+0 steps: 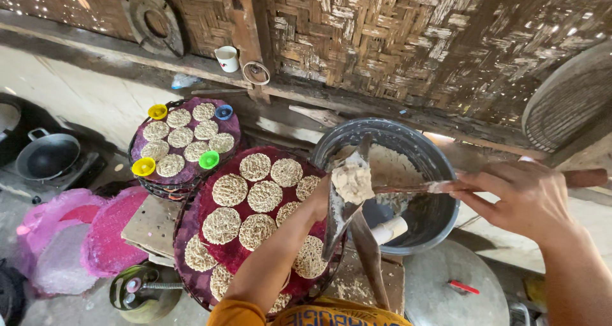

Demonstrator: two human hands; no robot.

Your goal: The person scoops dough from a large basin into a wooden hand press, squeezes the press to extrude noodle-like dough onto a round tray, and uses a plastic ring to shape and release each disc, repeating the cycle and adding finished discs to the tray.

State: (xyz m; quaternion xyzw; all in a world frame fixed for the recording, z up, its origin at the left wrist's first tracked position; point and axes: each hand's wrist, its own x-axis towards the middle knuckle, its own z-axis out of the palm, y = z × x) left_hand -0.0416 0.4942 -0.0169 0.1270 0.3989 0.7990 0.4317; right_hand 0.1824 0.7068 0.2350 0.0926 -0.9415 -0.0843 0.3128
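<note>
While the right hand was closed around the wooden handle of a knife, its blade reached left to a lump of pale dough and touched it there. That dough sat on top of a flat metal scoop, held over the near-left rim of a dark round basin. The left hand lay behind the scoop and gripped it, though its fingers were mostly hidden, so how far they were curled could not be told. More of the same pale mash lay inside the basin, along with a short whitish cylinder near the bottom.

Just left of the basin stood a round tray covered in maroon cloth, bearing flat noodle-like discs in rows — the left forearm crossed over its near part. Beyond it, farther left, a second round tray carried smaller discs and four little cups: two yellow, one green, one blue. Pink mesh sheets lay on the floor at the left, with a dark wok behind them. A white cup rested on the wooden ledge under the woven bamboo wall, and a round metal lid lay below the basin.
</note>
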